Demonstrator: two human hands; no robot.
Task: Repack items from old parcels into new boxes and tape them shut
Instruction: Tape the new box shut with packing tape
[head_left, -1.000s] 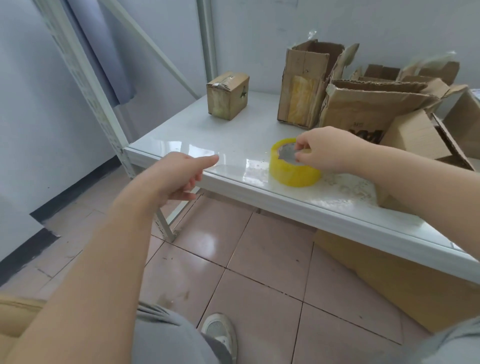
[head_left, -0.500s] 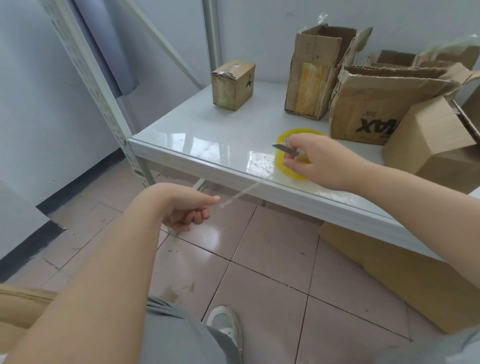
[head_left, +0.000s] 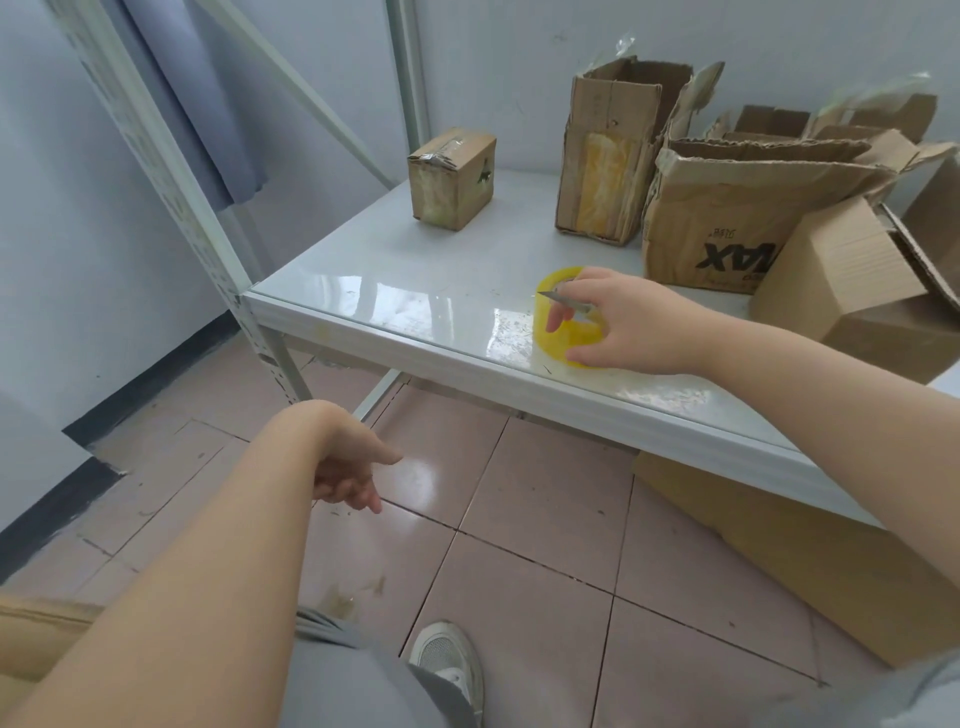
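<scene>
The table (head_left: 415, 270) spreads ahead of both hands. Its front edge runs just below the right hand (head_left: 639, 322) and above the left hand (head_left: 348, 467). Opened boxes (head_left: 727, 228) crowd the space beyond and to the right of the right hand. A small box (head_left: 452, 176), taped, stands well beyond it to the left.

The tape (head_left: 582, 336) lies flat under the right hand, near the table edge. Fingers and thumb rest on the roll, and two fingers pinch a blade (head_left: 563, 300) that points left. The left hand hangs over the floor (head_left: 519, 519) with its fingers loosely curled and nothing visible in it.

The bare blade could nick the fingers beside it, or the left hand if it reaches in. A hard tug could drag the tape off the near edge. The open room lies left of the right hand.
</scene>
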